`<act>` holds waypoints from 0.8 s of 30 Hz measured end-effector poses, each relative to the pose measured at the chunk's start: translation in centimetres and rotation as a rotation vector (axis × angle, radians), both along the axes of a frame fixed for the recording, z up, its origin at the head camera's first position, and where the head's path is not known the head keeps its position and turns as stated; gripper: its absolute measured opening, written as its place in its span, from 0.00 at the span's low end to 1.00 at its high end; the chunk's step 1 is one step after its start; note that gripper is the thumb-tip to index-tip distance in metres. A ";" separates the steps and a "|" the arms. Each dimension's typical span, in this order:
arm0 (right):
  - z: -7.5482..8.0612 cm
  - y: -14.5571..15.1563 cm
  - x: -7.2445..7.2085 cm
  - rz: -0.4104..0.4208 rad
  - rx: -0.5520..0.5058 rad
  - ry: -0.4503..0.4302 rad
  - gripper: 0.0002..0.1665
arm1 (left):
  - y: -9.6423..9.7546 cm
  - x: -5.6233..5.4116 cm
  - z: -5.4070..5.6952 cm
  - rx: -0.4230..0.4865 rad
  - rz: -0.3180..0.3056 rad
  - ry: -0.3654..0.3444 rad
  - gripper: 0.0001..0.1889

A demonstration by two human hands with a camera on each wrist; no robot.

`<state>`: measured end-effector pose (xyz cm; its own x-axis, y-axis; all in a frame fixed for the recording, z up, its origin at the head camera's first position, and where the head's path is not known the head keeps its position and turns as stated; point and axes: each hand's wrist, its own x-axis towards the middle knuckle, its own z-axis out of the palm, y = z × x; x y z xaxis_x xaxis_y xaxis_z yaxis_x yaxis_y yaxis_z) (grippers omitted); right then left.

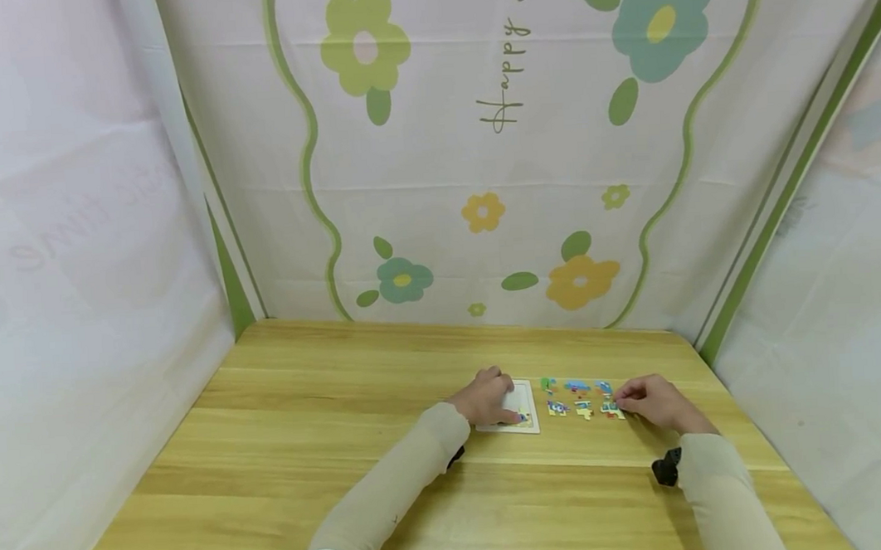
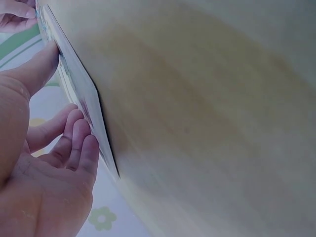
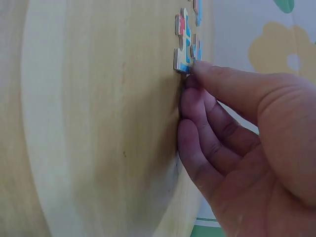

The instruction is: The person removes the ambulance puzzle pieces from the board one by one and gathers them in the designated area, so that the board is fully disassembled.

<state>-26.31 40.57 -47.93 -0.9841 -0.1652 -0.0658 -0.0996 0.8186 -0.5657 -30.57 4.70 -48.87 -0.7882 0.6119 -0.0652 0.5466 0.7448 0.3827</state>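
My left hand (image 1: 484, 397) rests over a white-framed puzzle board (image 1: 531, 395), its thumb on the picture area and its other fingers near the far left side. In the left wrist view those fingers are loosely bent against the thin board (image 2: 101, 123). To the right, my right hand (image 1: 655, 402) pinches the edge of a jigsaw piece (image 1: 610, 411) between thumb and forefinger. Up close, that piece (image 3: 183, 44) shows yellow, blue and red and lies low at the tabletop. Whether it is lifted cannot be told. The left palm hides much of the board.
Several loose jigsaw pieces (image 1: 577, 386) lie in two rows between the board and my right hand. All stand on a wooden table (image 1: 327, 397). A flowered cloth (image 1: 419, 160) hangs behind the table, with pale cloth at both sides.
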 end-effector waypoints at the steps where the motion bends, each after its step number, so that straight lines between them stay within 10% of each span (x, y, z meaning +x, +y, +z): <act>1: 0.1 -0.1 0.0 -0.010 0.004 -0.006 0.11 | 0.0 0.0 0.0 -0.002 0.000 0.003 0.31; 7: 1.2 -1.0 -0.3 -0.010 -0.004 -0.022 0.15 | -0.1 -0.5 0.3 0.013 -0.028 -0.006 0.31; 24: 3.7 -13.0 -2.6 0.320 -0.049 -0.024 0.13 | -4.2 -1.1 1.8 0.022 -0.093 -0.068 0.28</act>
<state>-28.94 27.53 -44.22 -0.8800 -0.4693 -0.0728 -0.3333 0.7196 -0.6091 -31.65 0.46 -47.12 -0.7222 0.6841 -0.1022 0.5853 0.6832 0.4366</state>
